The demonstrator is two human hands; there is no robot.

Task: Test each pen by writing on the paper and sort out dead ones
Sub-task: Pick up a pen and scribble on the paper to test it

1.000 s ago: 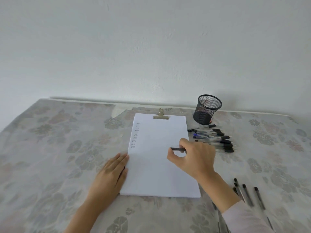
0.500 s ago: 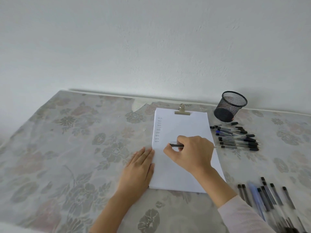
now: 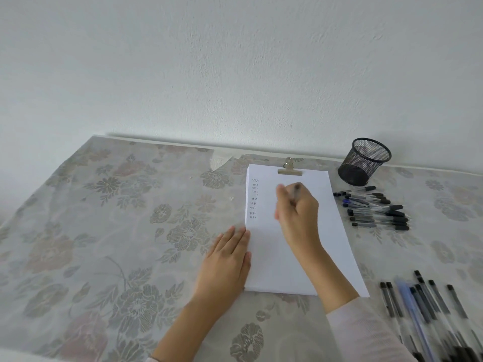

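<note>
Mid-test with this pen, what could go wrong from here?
Mix-up: the far pen group by the mesh cup and the near pen group both lie loose right of the paper; the pen in the right hand could land in the wrong one. Sliding: only the left hand at the paper's edge and the clip steady it.

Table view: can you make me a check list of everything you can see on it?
Surface: floral tablecloth, lying flat.
Job's things: clipped paper with a column of scribbles; pen; far pens by the mesh cup; near pens at lower right.
Clutter: nothing seen.
Hands: right hand grips the pen, blurred; left hand flat at the paper's left edge.
Cables: nothing seen.
Surroundings: plain white wall.
</note>
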